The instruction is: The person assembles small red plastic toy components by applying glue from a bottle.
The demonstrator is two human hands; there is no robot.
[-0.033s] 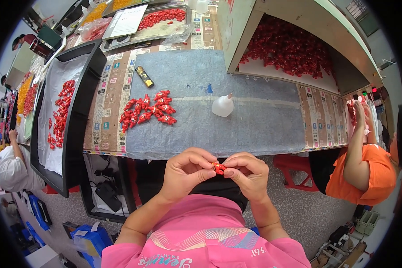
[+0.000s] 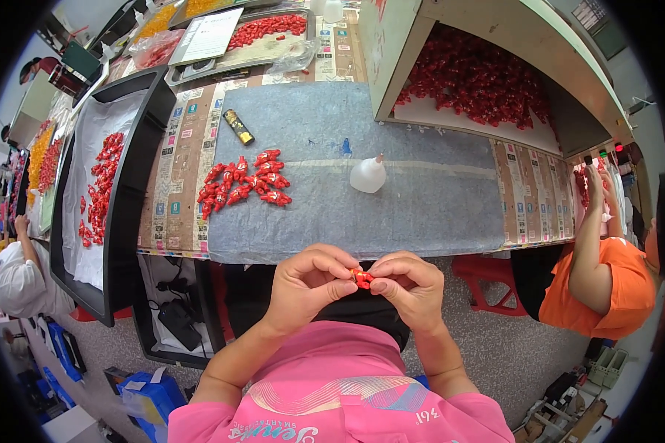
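No shift visible since earlier; your left hand (image 2: 309, 286), right hand (image 2: 414, 286) pinch piece (image 2: 361, 278) (likely light, stiff, slick); grip ends.

This looks like a workshop or small factory floor for handwork in quantity. Small red figures fill an open-fronted box (image 2: 395, 55) on the tabletop (image 2: 532, 199), lie in a deep black tray (image 2: 135, 181) and a metal tray (image 2: 297, 49), and sit in a cluster (image 2: 236, 181) on a grey-blue mat (image 2: 421, 214); bare fingers (image 2: 335, 290) hold one more red figure (image 2: 361, 278). A squeeze bottle (image 2: 368, 176) stands within reach. Other people, one in an orange shirt (image 2: 598, 288) and one in a white top (image 2: 22, 277), sit at neighbouring places. Red stools (image 2: 488, 279), blue bins (image 2: 159, 399) and a speckled floor (image 2: 469, 362) complete the workroom.
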